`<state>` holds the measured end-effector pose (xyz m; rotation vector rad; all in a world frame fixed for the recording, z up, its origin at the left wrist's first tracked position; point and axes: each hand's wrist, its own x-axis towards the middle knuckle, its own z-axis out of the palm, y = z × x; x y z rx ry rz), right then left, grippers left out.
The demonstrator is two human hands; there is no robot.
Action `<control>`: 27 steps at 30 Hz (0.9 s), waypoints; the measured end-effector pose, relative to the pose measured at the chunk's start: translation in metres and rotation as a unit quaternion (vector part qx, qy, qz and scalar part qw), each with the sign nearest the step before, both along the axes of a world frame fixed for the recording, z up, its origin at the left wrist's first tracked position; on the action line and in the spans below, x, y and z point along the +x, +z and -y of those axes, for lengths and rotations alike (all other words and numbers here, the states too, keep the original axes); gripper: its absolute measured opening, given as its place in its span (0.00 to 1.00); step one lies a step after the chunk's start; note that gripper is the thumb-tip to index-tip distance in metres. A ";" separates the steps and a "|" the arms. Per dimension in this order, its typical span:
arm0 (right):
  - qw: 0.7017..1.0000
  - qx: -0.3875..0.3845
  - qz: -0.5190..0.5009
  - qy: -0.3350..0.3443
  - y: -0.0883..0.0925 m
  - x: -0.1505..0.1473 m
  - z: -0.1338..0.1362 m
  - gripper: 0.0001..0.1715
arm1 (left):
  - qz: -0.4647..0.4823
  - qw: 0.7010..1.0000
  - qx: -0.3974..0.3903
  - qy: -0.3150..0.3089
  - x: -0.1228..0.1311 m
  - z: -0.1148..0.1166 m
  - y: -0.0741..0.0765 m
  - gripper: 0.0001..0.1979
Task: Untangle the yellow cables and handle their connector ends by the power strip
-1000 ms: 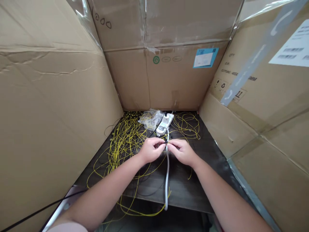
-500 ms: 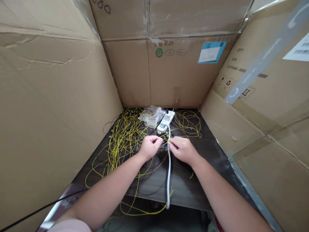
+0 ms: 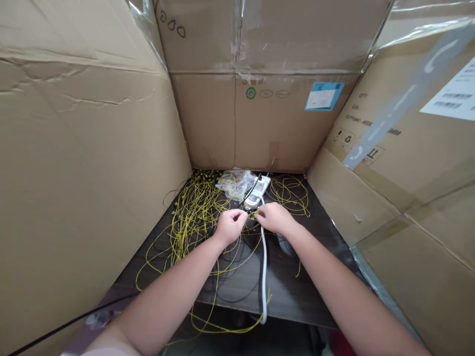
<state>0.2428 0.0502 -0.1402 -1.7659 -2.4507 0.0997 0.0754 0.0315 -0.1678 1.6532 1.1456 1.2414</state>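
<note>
1 left grip [image 3: 230, 227] of ours looks pressed together near yellow wires [image 3: 188, 216] on the counter [image 3: 291, 296], and we can't tell whether our right grip [image 3: 275, 217] pinches any, but this seems fiddly wire work, so the next move needs care.
</note>
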 end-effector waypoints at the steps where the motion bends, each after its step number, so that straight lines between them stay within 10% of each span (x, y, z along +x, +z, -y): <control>1: 1.000 -0.006 0.006 0.002 0.001 -0.002 -0.002 0.14 | -0.002 1.000 0.006 0.001 -0.001 0.000 0.000 0.13; 19: 0.997 -0.041 0.054 -0.021 0.003 -0.010 -0.006 0.16 | -0.021 0.999 0.027 0.007 0.000 -0.004 -0.002 0.13; 27: 0.987 -0.018 -0.158 0.036 0.030 0.005 0.019 0.18 | -0.015 0.999 0.024 -0.023 0.000 0.001 0.003 0.13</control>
